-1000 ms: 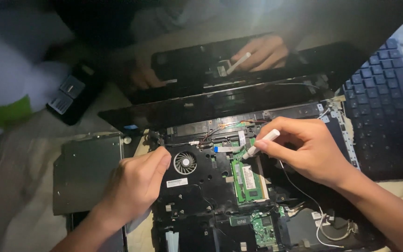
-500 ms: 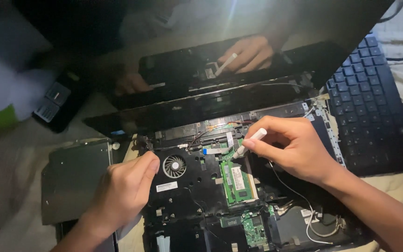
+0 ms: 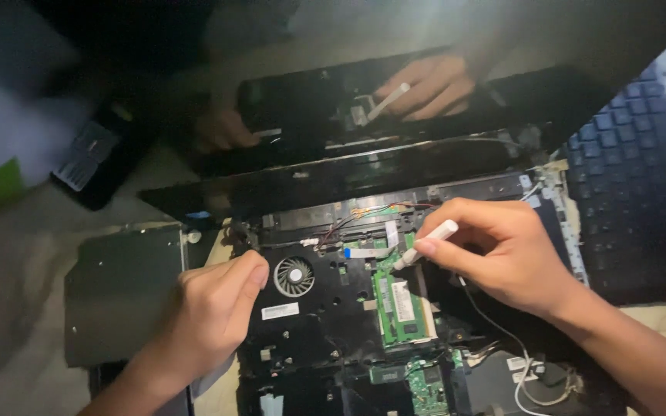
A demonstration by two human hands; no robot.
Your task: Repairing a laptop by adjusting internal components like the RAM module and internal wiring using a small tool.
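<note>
Near the laptop's hinge edge: tool tip at the memory stick's top end.
Right hand pinching a slim white tool between thumb and forefinger, tip down at the upper end of the green memory stick, mid-board, just right of the fan. Left hand curled loosely, fingers together, bracing the chassis left of the fan. Best kept light and shallow; worth minding the white wire under the right palm.
</note>
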